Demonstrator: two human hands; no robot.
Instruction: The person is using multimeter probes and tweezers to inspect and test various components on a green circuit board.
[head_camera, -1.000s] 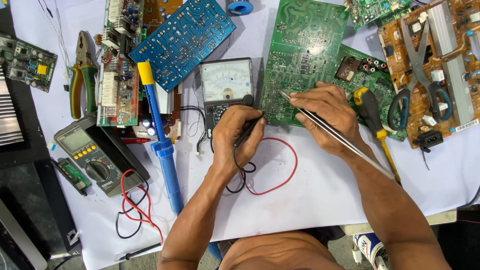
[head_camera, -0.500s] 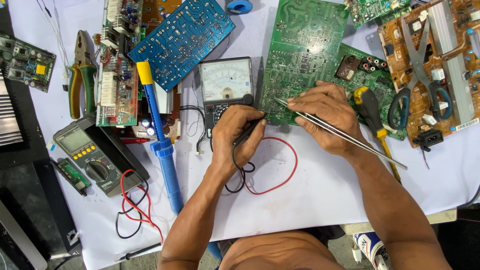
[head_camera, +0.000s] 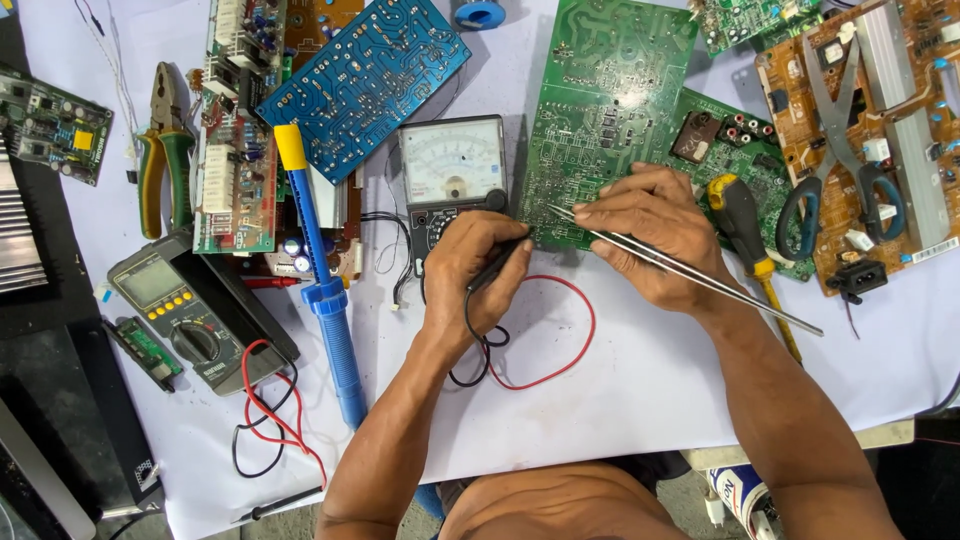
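The left hand (head_camera: 478, 275) is curling, knuckles up, around a black probe (head_camera: 497, 264), pinching it with the tip meeting the lower edge of the big green circuit board (head_camera: 600, 110). The right hand (head_camera: 650, 230) is arching over that same edge, fingers pressed together on long metal tweezers (head_camera: 690, 272) slanting toward the board. Both forearms are reaching up across the white-covered table (head_camera: 640, 390), just right of the analog meter (head_camera: 452, 165).

Blue circuit board (head_camera: 362, 82), green-handled pliers (head_camera: 163, 150), scissors (head_camera: 842, 150), blue desoldering pump (head_camera: 320, 280), digital multimeter (head_camera: 175, 310)
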